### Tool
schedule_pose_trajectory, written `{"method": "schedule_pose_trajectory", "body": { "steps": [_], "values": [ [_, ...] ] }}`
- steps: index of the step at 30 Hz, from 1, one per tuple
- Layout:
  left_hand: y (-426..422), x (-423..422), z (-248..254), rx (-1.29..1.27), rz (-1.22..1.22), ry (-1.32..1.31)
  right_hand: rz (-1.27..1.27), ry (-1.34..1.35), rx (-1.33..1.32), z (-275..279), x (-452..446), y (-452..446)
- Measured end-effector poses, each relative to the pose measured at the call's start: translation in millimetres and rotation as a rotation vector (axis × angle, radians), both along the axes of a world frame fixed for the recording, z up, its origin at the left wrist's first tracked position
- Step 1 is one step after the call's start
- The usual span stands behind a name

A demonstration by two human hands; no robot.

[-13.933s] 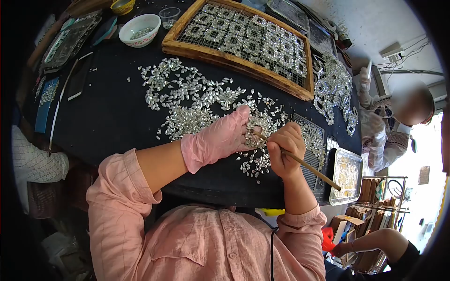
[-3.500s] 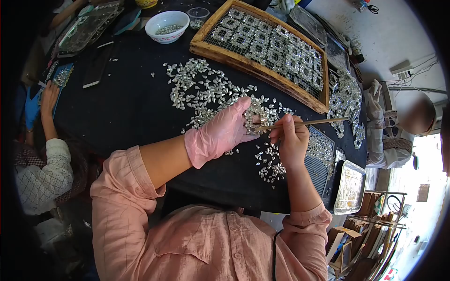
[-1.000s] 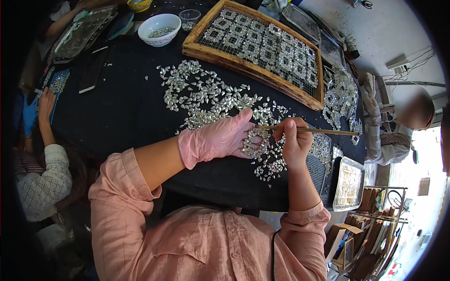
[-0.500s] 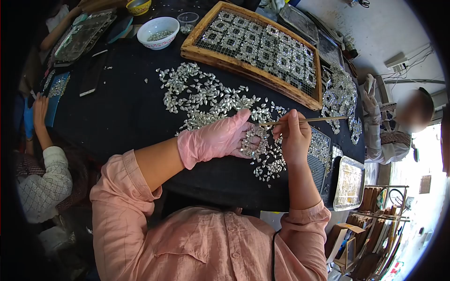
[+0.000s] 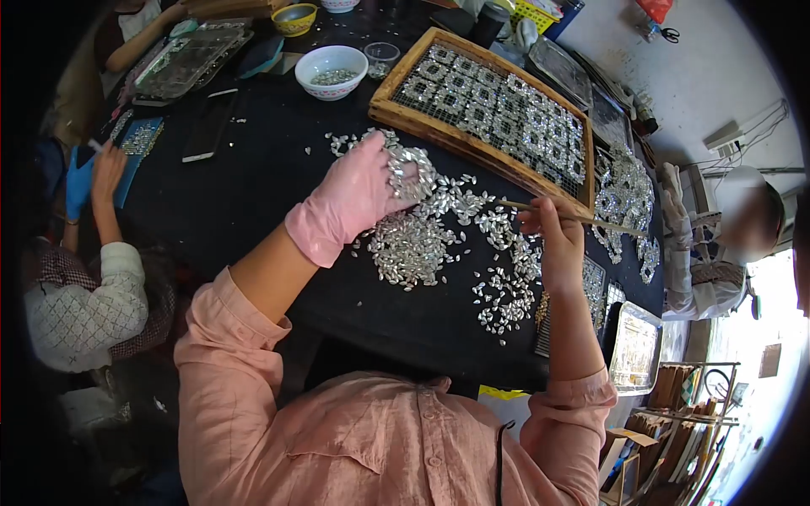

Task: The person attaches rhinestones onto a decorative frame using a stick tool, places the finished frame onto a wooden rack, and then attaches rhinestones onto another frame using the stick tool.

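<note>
My left hand (image 5: 350, 196), in a pink glove, holds a ring-shaped ornament (image 5: 411, 174) of silvery stones at its fingertips, above the scattered stones. My right hand (image 5: 554, 229) is bare and pinches a thin wooden stick (image 5: 603, 223), whose tip points left over the stones. A dense pile of teardrop stones (image 5: 409, 250) lies below and right of the gloved hand. More loose stones (image 5: 506, 291) spread nearer the right forearm. Beyond both hands, a wooden frame (image 5: 481, 141) with mesh bears rows of square stone ornaments.
A white bowl (image 5: 332, 91) of stones and a clear cup (image 5: 382, 56) stand at the back. A phone (image 5: 209, 126) lies on the left. Linked ornaments (image 5: 623, 198) and a metal tray (image 5: 634, 350) are at right. A co-worker's blue-gloved hand (image 5: 79, 181) is left; another person sits right.
My left hand has moved up and left with the ornament, uncovering the stone pile. My right hand has shifted slightly right with the stick, away from the ornament. The camera view has also shifted.
</note>
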State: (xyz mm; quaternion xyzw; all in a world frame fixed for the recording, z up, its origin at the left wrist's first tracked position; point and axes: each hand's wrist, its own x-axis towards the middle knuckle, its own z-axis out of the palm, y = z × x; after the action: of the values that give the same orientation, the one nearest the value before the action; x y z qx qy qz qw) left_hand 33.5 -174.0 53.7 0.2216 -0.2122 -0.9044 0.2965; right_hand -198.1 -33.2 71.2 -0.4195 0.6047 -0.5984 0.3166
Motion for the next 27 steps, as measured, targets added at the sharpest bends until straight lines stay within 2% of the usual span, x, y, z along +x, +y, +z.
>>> {"method": "schedule_pose_trajectory", "body": {
  "steps": [2,7,10,14,18,19,22,23,27],
  "values": [
    [-1,11,-3,-0.003,0.115,0.057,0.101,0.095,0.020,-2,6,-15],
    [-7,27,-7,0.011,0.210,0.092,0.324,0.223,0.020,-28,20,-58],
    [-11,32,0,0.034,0.312,0.074,0.419,0.196,0.031,-27,39,-78],
    [-21,40,-11,0.064,0.322,0.156,0.517,0.319,-0.058,-34,56,-98],
    [-22,42,-7,0.127,0.401,0.151,0.428,0.331,0.157,-28,42,-99],
    [-22,42,-7,0.136,0.419,0.137,0.447,0.359,0.144,-29,35,-101],
    [-22,43,-6,0.158,0.447,0.129,0.571,0.159,-0.051,-32,49,-100],
    [-23,42,-6,0.164,0.453,0.132,0.619,0.169,-0.029,-30,57,-98],
    [-24,43,-8,0.163,0.442,0.103,0.473,0.361,0.114,-27,48,-100]
  ]
}}
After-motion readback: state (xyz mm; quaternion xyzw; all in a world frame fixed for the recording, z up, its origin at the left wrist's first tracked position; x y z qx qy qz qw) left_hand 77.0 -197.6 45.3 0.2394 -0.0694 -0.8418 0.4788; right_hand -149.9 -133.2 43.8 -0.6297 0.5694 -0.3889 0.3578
